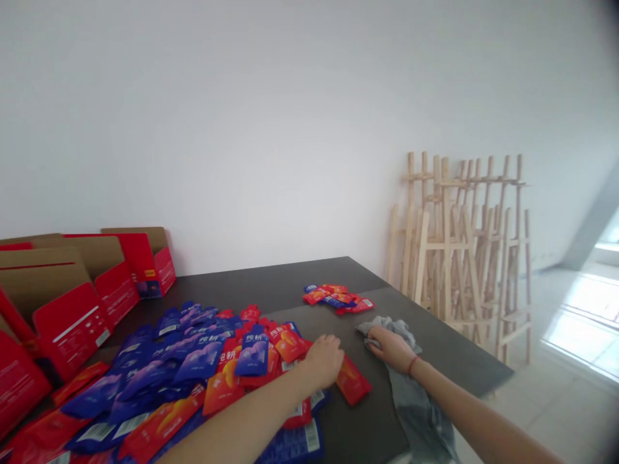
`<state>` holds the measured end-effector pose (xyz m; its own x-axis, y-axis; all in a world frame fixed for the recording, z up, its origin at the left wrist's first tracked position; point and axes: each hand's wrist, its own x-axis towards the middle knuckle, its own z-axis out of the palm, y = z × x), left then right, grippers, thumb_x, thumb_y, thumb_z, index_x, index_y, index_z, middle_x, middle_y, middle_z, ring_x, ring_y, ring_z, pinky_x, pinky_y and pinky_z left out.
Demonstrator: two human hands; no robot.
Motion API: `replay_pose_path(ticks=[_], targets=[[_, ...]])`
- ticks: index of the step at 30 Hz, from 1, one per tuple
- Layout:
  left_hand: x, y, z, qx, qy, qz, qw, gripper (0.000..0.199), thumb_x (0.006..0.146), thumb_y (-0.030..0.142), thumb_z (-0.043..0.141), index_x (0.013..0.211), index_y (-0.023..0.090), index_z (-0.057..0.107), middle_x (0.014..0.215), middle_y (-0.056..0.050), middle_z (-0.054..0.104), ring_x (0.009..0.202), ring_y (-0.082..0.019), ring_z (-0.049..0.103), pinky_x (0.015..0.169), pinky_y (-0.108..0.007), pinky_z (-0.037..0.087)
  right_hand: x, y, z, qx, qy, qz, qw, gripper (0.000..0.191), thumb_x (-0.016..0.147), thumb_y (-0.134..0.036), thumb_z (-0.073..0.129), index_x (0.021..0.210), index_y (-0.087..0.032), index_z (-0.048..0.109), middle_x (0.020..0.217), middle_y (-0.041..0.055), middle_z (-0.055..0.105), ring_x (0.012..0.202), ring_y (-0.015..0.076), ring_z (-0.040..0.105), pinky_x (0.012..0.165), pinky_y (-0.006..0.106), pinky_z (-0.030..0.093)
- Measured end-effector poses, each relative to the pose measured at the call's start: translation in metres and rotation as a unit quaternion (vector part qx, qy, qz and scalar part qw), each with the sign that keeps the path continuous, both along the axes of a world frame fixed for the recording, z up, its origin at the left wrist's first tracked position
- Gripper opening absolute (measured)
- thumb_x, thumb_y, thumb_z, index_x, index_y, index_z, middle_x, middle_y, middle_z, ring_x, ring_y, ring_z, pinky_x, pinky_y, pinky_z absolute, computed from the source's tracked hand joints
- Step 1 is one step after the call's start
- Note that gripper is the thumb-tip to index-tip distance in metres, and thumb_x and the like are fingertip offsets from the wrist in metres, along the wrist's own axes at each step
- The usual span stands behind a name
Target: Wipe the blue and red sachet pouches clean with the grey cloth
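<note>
My left hand (326,358) is closed at the right edge of a heap of blue and red pouches (207,354). A red pouch (353,381) extends from under its fingers over the dark table; the fingertips themselves are hidden. Bunched grey cloth (418,403) is under my right hand (394,348), whose fingers are closed on its upper part. The cloth trails toward me over the table's right edge. Beyond both hands lies a small pile of red and blue pouches (338,298).
Open red cardboard boxes (72,322) with brown insides stand in a row along the left. The dark table (271,274) reaches to a white wall (271,129). Several wooden easels (447,251) stand on the floor beyond the table's right edge.
</note>
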<state>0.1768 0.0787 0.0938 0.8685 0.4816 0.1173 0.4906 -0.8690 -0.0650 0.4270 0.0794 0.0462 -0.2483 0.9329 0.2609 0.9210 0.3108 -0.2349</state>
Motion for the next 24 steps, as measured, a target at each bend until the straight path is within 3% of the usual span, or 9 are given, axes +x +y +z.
replay_pose_path(ticks=[3,6,9,12,15,19,22,24], targets=[[0.001,-0.036,-0.013,0.008,-0.008,0.057,0.998,0.04,0.088,0.013,0.051,0.124,0.004,0.064,0.125,-0.023,0.064,0.114,-0.032,0.061,0.095,-0.045,0.051,-0.014,-0.008,0.008,-0.014,-0.002,0.032,0.999,0.01,0.086,-0.026,0.055,0.09,-0.022,0.064,0.098,0.0065,0.071,0.089,0.0236,0.066,0.077,0.033,0.048],[0.006,-0.068,-0.044,-0.019,-0.005,0.048,0.999,0.041,0.092,0.023,0.051,0.125,0.003,0.064,0.12,-0.022,0.066,0.11,-0.033,0.063,0.091,-0.043,0.053,-0.032,-0.023,0.014,-0.024,0.007,0.076,0.997,0.01,0.085,-0.026,0.058,0.092,-0.023,0.064,0.099,0.0037,0.07,0.089,0.0217,0.065,0.078,0.031,0.048],[0.014,-0.078,-0.081,0.001,0.002,0.037,0.999,0.045,0.094,0.02,0.046,0.132,-0.001,0.06,0.124,-0.026,0.064,0.113,-0.034,0.061,0.086,-0.042,0.054,-0.053,-0.04,0.017,-0.048,0.024,0.154,0.987,0.01,0.084,-0.024,0.062,0.093,-0.024,0.065,0.101,0.003,0.068,0.09,0.0213,0.065,0.079,0.031,0.048],[0.02,-0.074,-0.109,0.026,-0.007,0.047,0.999,0.046,0.092,0.014,0.045,0.134,-0.001,0.059,0.124,-0.026,0.065,0.115,-0.034,0.061,0.086,-0.041,0.054,-0.074,-0.048,0.017,-0.069,0.01,0.16,0.985,0.008,0.082,-0.021,0.065,0.09,-0.023,0.064,0.101,0.0049,0.068,0.092,0.0236,0.065,0.079,0.032,0.048],[0.027,-0.071,-0.123,0.041,-0.006,0.063,0.997,0.043,0.093,0.015,0.047,0.13,0.001,0.063,0.123,-0.025,0.066,0.114,-0.034,0.061,0.08,-0.038,0.053,-0.094,-0.034,0.018,-0.07,-0.014,0.122,0.99,0.008,0.084,-0.019,0.065,0.091,-0.022,0.064,0.105,0.0074,0.068,0.098,0.0257,0.064,0.082,0.033,0.048],[0.036,-0.073,-0.136,0.102,-0.034,0.091,0.99,0.039,0.092,0.019,0.053,0.124,0.004,0.069,0.114,-0.023,0.069,0.108,-0.034,0.061,0.078,-0.04,0.052,-0.117,0.007,0.015,-0.066,-0.027,0.094,0.993,0.007,0.087,-0.019,0.061,0.093,-0.02,0.064,0.106,0.0095,0.069,0.101,0.0266,0.064,0.085,0.034,0.048],[0.038,-0.074,-0.146,0.134,-0.053,0.107,0.984,0.035,0.086,0.018,0.06,0.116,0.006,0.074,0.107,-0.022,0.07,0.101,-0.033,0.062,0.075,-0.04,0.051,-0.124,0.029,0.014,-0.067,-0.027,0.083,0.994,0.01,0.085,-0.018,0.061,0.095,-0.019,0.064,0.104,0.0089,0.069,0.098,0.0257,0.064,0.084,0.034,0.048],[0.038,-0.073,-0.15,0.139,-0.057,0.118,0.982,0.033,0.083,0.017,0.063,0.111,0.006,0.076,0.103,-0.022,0.069,0.096,-0.032,0.062,0.072,-0.04,0.051,-0.121,0.029,0.015,-0.063,-0.024,0.088,0.994,0.012,0.086,-0.019,0.06,0.097,-0.019,0.064,0.105,0.0081,0.068,0.099,0.0247,0.064,0.085,0.033,0.047]])
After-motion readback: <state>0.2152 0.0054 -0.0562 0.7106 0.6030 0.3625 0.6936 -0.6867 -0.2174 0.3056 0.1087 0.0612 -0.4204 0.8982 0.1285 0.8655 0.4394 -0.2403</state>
